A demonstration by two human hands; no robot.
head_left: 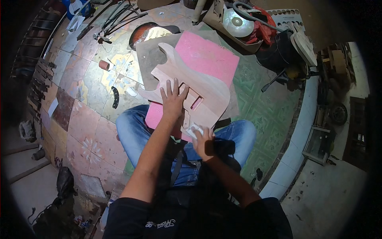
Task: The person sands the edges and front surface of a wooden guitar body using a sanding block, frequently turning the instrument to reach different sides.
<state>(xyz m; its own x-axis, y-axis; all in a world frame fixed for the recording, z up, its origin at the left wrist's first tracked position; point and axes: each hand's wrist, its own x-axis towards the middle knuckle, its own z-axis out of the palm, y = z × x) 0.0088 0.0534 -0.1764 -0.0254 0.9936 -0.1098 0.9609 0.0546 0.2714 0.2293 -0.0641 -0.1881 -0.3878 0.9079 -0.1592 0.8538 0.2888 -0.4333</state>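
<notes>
An unpainted electric guitar body [211, 85] of pale wood, with horns and routed cavities, lies across my lap. Beneath it is a pink board [207, 55], with a grey sheet [146, 59] under that. My left hand [173, 104] rests flat on the wood, fingers spread, beside the cavities. At the body's near edge, my right hand [204, 144] grips a pale piece of sandpaper [193, 130] against the wood; the fingers partly cover it.
Beyond the board lies a sunburst guitar body [139, 35]. To the left are a reddish-brown cylinder [104, 65] and a black curved strip [115, 97] on the tiles. Clamps [119, 20] lie far left; a cardboard box [215, 18] with a disc stands far right.
</notes>
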